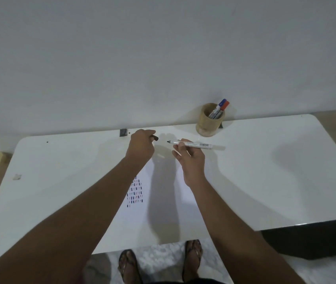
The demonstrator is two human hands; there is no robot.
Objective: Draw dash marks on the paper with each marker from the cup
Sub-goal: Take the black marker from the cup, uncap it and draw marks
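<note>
My right hand (189, 158) holds a white marker (195, 144) level above the table, its bare black tip pointing left. My left hand (141, 145) is closed around the marker's black cap (155, 137), a short gap away from the tip. Below both hands lies the white paper (163, 201), with rows of small blue, red and dark dash marks (135, 192) near its left edge, partly hidden by my left forearm. A round wooden cup (209, 120) stands at the table's back edge with two markers (220, 107) in it, one blue-capped and one red-capped.
The white table (265, 171) has rounded corners and stands against a plain wall. A small black object (123, 132) sits at the back edge left of my hands. A scrap of tape (16, 177) lies far left. My sandalled feet (159, 261) show below the front edge.
</note>
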